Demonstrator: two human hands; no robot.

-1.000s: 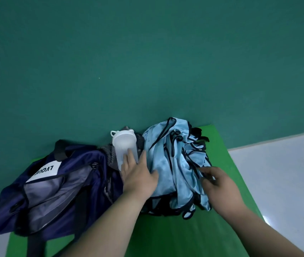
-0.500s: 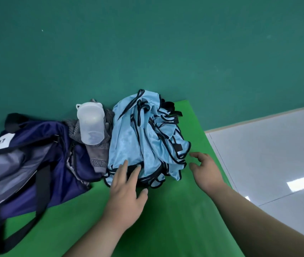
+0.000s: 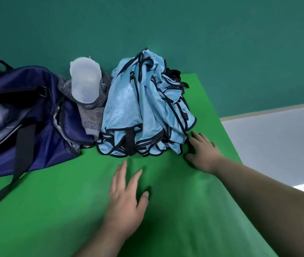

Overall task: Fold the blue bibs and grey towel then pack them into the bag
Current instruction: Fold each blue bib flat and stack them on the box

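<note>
A heap of light blue bibs [image 3: 143, 112] with black trim lies crumpled at the back of the green table [image 3: 55, 210]. To its left, a grey striped towel [image 3: 92, 115] hangs out of the open navy bag [image 3: 36, 112]. My left hand [image 3: 127, 199] rests flat on the table in front of the heap, fingers spread, holding nothing. My right hand [image 3: 203, 153] lies open on the table, its fingertips touching the heap's lower right edge.
A translucent plastic shaker bottle [image 3: 85, 81] lies on the towel at the bag's mouth. The bag's black strap [image 3: 3, 193] trails over the table at the left. The table's right edge drops to a pale floor [image 3: 277, 145]. A teal wall stands behind.
Both hands have come off the blue heap and drawn back toward me onto the green table. The view has tilted down, showing more of the table.
</note>
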